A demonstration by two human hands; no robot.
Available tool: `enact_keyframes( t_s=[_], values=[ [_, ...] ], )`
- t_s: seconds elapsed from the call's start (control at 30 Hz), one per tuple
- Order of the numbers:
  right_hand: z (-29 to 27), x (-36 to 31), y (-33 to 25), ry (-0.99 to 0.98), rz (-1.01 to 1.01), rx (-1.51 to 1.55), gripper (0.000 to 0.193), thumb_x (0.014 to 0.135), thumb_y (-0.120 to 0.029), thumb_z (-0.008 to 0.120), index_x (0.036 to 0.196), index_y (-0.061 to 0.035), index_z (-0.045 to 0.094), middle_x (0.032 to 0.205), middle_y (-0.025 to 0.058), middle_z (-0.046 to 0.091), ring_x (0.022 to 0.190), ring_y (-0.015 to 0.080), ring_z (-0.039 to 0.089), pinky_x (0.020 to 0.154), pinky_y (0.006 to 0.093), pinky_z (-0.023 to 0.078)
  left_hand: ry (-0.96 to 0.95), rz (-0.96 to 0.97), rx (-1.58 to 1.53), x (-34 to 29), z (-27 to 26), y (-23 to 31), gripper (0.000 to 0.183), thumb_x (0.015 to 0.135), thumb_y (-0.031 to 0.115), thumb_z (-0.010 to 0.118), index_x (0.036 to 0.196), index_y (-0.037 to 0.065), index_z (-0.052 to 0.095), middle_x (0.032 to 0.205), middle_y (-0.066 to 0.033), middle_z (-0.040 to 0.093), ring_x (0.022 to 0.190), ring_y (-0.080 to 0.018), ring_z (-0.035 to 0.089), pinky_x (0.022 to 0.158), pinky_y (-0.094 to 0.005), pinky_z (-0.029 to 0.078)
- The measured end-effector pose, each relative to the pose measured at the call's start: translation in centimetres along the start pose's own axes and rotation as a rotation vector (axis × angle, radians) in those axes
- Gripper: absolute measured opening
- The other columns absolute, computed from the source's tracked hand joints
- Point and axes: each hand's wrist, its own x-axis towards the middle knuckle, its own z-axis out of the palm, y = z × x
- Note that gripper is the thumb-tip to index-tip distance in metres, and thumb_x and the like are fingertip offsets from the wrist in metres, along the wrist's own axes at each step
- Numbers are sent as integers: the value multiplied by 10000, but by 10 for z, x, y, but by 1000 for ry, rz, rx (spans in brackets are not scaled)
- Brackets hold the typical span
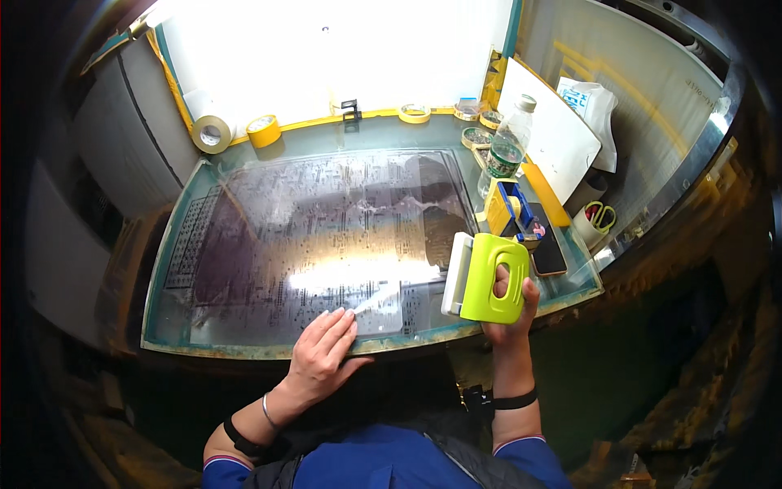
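Note:
A large dark, see-through film sheet [350, 220] printed with fine circuit-like patterns lies on a glass-topped table [175, 314]. My left hand [322, 350] rests flat near the table's front edge, fingers stretched out over the film's near edge and holding nothing. A bright reflection crosses the film just beyond the fingertips. My right hand [521, 314] grips a lime-green handled tool [489, 285] through its oval opening, with the fingers partly hidden behind it. The tool has a white block along its left side and is held above the table's front right part.
Tape rolls [212, 134] stand along the back edge, beside a black binder clip [351, 110]. To the right are a plastic bottle [507, 147], a blue tape dispenser [511, 208], a phone [549, 253] and a cup with scissors [599, 218]. A bright white panel [326, 57] rises behind.

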Motion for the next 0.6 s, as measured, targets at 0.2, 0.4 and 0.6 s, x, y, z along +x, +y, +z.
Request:
enact_keyframes(
  t_s=[0.2, 0.4, 0.6],
  values=[
    [17, 1, 1, 69, -34, -70, 821, 727, -485, 570, 1250, 84, 293, 983, 93, 561, 924, 186, 551, 862, 298, 436, 156, 30, -50, -7, 4, -4, 232, 648, 165, 726, 758, -4, 614, 903, -119, 637, 889, -251, 607, 793, -362, 481],
    [5, 3, 2, 22, -27, -37, 789, 741, -468, 564, 1244, 84, 307, 958, 92, 568, 923, 186, 557, 865, 300, 435, 486, -202, -160, 9, -46, -30, 107, 749, -90, 568, 817, -16, 606, 901, -159, 638, 852, -246, 622, 766, -329, 501],
    [-11, 2, 2, 42, -56, 12, 778, 752, -465, 552, 1248, 79, 304, 1005, 103, 557, 939, 193, 550, 864, 307, 435, 448, 126, 147, -13, -96, -25, 61, 826, -20, 498, 872, 17, 511, 938, -152, 608, 853, -282, 611, 735, -362, 519]
  ],
)
